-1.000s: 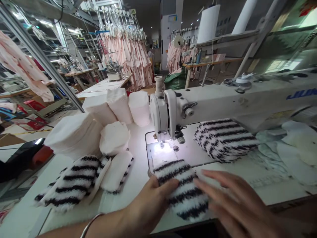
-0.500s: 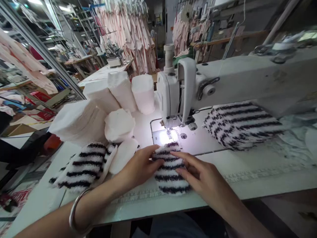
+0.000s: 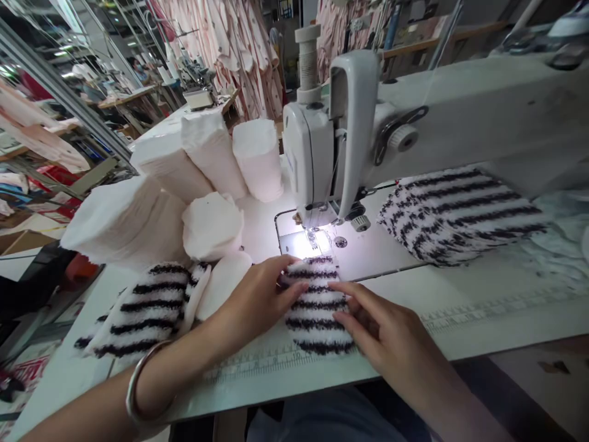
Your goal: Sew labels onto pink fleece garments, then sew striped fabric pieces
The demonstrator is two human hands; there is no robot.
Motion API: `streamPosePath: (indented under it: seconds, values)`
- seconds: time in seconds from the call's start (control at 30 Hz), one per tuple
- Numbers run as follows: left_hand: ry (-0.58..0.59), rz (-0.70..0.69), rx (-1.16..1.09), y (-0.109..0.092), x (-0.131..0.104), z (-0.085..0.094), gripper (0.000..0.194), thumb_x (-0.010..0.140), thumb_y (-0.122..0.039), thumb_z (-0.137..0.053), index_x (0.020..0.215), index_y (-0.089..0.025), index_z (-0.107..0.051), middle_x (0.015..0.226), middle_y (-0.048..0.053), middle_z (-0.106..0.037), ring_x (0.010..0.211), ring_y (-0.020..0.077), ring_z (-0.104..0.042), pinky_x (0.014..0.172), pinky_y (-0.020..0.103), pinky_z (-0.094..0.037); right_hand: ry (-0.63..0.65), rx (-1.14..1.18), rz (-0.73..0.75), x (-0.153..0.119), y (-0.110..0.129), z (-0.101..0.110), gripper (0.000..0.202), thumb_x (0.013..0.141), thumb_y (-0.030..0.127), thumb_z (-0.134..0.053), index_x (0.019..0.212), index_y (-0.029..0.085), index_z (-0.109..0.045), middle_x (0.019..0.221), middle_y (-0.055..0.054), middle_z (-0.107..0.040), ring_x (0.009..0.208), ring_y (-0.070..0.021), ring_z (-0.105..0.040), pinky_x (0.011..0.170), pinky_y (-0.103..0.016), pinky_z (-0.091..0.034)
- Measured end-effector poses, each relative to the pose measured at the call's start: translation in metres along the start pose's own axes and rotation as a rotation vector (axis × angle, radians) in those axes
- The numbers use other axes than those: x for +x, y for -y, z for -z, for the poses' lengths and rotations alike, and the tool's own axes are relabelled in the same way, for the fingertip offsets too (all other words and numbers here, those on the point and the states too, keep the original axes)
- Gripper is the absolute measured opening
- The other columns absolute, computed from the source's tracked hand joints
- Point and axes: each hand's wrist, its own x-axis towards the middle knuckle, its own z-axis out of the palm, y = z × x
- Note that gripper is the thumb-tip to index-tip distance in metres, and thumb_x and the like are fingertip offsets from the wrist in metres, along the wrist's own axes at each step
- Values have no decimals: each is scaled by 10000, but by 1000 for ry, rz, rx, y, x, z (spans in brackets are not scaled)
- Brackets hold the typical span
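Note:
A fuzzy black-and-white striped fabric piece [image 3: 318, 313] lies flat on the machine table, its far edge just in front of the lit presser foot [image 3: 315, 238] of the sewing machine [image 3: 313, 159]. Along its left edge, my left hand [image 3: 264, 291] pinches it, thumb on top and the other fingers partly hidden. My right hand [image 3: 384, 325] grips the right edge between thumb and forefinger; its remaining fingers curl underneath. Left of my left hand are a white fabric piece [image 3: 225, 279] and a small pile of striped pieces [image 3: 142, 310].
Stacks of white cut fabric [image 3: 124, 215] stand at the back left, with a lower white stack [image 3: 212, 226] before them. A striped stack [image 3: 464, 215] sits under the machine arm at right. A printed ruler [image 3: 276, 362] runs along the table's front edge.
My view has shifted slightly, bringing the machine nearer. Both hands stay on the striped piece, with only slight finger movement; its place before the presser foot looks nearly the same.

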Motion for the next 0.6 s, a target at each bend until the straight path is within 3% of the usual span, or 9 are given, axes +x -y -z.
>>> streamPosePath:
  seconds: [0.1,0.17,0.37,0.6]
  values:
    - [-124,-149,217,-1,5,-1,205,858,-270,-534,1029,-169,-585,974,62,-629,782,154,-591,695,286,-478,-43,-86,72,-1,-2,-5,293,883,247,-444,1139,190,-576,814,-21,-664,689,-133,-636,588,-207,-515]
    - [-134,-160,277,0,11,-1,133,861,-240,-523,949,-172,-595,906,42,-633,731,137,-581,681,274,-469,-93,-108,97,-2,-5,-8,294,901,252,-423,1158,209,-558,918,-24,-671,761,-137,-647,638,-221,-533]
    - [-71,19,181,3,20,1,93,849,-255,-521,873,-202,-594,810,-15,-640,685,118,-570,626,238,-445,-132,-123,200,-6,-12,-12,339,914,186,-393,1239,222,-481,1026,-25,-651,868,-130,-641,715,-226,-546]
    - [-25,167,119,-8,22,11,122,849,-325,-521,857,-230,-596,797,-49,-641,624,96,-564,569,208,-428,-93,-124,204,-3,-10,-15,386,927,178,-366,1311,200,-401,995,-39,-645,805,-151,-636,636,-247,-546]
